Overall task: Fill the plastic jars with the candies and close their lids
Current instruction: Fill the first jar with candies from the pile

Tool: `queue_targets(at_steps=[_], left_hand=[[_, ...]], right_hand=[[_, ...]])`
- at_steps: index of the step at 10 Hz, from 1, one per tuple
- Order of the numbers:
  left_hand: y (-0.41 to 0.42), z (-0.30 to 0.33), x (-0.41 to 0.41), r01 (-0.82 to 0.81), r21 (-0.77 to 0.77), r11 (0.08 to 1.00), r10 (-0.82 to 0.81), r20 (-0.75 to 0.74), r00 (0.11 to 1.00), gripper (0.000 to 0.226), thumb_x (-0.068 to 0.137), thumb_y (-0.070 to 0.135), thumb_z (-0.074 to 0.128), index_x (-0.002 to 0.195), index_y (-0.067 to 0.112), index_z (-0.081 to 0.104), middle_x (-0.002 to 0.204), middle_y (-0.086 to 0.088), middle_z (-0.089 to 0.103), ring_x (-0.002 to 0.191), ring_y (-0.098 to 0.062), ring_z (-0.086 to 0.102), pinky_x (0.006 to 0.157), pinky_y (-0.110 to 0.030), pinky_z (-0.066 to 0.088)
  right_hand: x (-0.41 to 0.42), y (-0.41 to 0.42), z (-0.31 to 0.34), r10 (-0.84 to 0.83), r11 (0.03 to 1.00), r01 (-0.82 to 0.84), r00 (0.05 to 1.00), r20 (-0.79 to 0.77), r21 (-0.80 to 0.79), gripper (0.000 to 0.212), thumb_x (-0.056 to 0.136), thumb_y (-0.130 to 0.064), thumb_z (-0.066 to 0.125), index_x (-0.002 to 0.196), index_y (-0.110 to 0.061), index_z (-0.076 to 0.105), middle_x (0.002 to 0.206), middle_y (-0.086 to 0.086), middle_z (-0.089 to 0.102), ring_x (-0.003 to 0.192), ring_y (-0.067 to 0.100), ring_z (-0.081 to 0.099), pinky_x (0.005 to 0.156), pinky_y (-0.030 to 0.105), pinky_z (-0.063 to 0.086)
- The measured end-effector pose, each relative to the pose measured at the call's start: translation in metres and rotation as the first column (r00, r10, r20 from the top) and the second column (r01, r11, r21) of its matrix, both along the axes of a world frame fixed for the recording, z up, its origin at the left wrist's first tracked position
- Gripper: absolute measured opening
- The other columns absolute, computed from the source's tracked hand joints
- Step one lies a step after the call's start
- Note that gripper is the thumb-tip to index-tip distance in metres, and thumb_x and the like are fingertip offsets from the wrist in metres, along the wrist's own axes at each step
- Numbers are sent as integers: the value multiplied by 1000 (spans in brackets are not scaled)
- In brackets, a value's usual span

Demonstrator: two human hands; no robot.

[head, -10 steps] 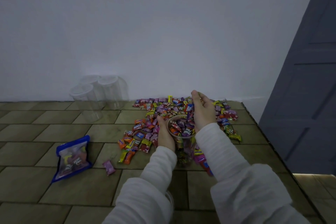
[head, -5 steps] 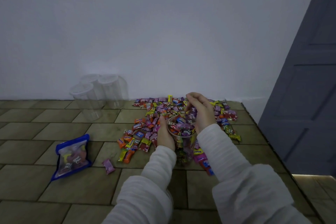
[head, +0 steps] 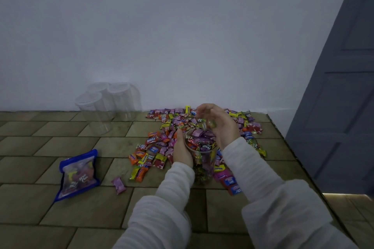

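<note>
Brown tile-patterned bench (head: 60,168) running up to a plain white wall (head: 182,36), a grey panelled door (head: 344,107) off to the right. Three empty clear jars (head: 109,105) clustered by the wall, a blue zip bag (head: 78,174) lying flat on the left, one stray pink candy (head: 119,185) just beside it. The candy pile (head: 174,133) spreads round the open plastic jar (head: 200,153), brim-full, at the bench's middle. Left hand (head: 182,151) grips the jar's side, fingers wrapped round it. Right hand (head: 220,125) has lifted since half a second ago, its fingers now loosely uncurled above the mouth, a blurred candy (head: 211,123) at the palm.
</note>
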State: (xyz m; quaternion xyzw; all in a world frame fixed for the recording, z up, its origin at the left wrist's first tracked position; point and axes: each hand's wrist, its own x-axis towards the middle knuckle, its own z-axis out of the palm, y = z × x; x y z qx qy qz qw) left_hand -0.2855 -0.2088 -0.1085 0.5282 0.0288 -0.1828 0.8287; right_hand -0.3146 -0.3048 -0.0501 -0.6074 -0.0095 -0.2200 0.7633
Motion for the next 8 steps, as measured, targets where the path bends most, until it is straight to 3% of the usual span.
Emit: queue_targets(at_steps=[1, 2, 3, 4, 5, 6, 7, 8], left_hand=[[-2, -7, 4, 4, 5, 1000, -4, -7, 1000, 62, 90, 64, 37, 112, 15, 67, 105, -7, 72, 105, -26, 64, 101, -46, 45], [-2, -8, 5, 17, -8, 1000, -17, -7, 1000, 59, 91, 62, 37, 108, 14, 68, 102, -8, 73, 103, -27, 65, 98, -45, 47], [-2, -6, 4, 16, -14, 1000, -16, -6, 1000, 52, 94, 55, 36, 96, 16, 70, 89, -5, 74, 96, -25, 66, 84, -36, 51], [-1, -6, 4, 13, -21, 1000, -13, 1, 1000, 50, 95, 54, 36, 91, 17, 71, 88, -6, 74, 97, -25, 65, 86, -37, 50], [-2, -6, 5, -4, -27, 1000, 4, 1, 1000, 52, 94, 54, 37, 104, 12, 67, 96, -6, 70, 100, -24, 62, 85, -34, 48], [0, -3, 3, 24, -51, 998, -23, 15, 1000, 48, 97, 49, 34, 98, 14, 65, 90, -2, 68, 91, -17, 61, 71, -25, 44], [1, -3, 3, 34, -73, 997, -31, 37, 999, 47, 98, 46, 32, 94, 14, 66, 87, -1, 68, 88, -17, 61, 67, -23, 43], [1, -9, 6, 12, -51, 999, -10, 34, 999, 45, 98, 46, 34, 90, 16, 67, 88, -3, 69, 91, -17, 62, 69, -24, 45]], right_hand=[[-4, -2, 2, -28, 996, 25, 999, -32, -91, 24, 80, -20, 44, 89, -17, 66, 93, -4, 67, 90, 9, 61, 73, 25, 43], [-15, -8, 0, -195, 880, 162, 980, -27, -447, 28, 89, -2, 51, 93, -26, 66, 99, -9, 66, 93, 1, 60, 81, 22, 46], [-28, -9, 6, -236, 554, 84, 970, -59, -828, 23, 92, -16, 58, 109, -27, 67, 107, -8, 65, 97, 4, 59, 89, 28, 51], [-35, -3, 19, -265, 303, -82, 950, -166, -949, 40, 90, -34, 62, 129, -23, 59, 127, -2, 61, 116, 12, 55, 100, 25, 42], [-33, 11, 27, -244, 230, -237, 925, -292, -944, 43, 90, -29, 63, 133, -26, 56, 134, 0, 57, 121, 17, 53, 102, 30, 43], [-22, 19, 27, -283, 0, -404, 877, -387, -915, 36, 98, -26, 51, 133, -22, 56, 134, 1, 57, 121, 21, 52, 105, 35, 40], [-15, 21, 31, -317, -65, -476, 843, -434, -877, 35, 99, -25, 48, 132, -16, 57, 129, 4, 59, 119, 24, 53, 104, 26, 36], [-11, 22, 27, -354, -81, -463, 841, -409, -883, 31, 97, -22, 51, 124, -12, 62, 123, 7, 61, 114, 25, 56, 78, 20, 33]])
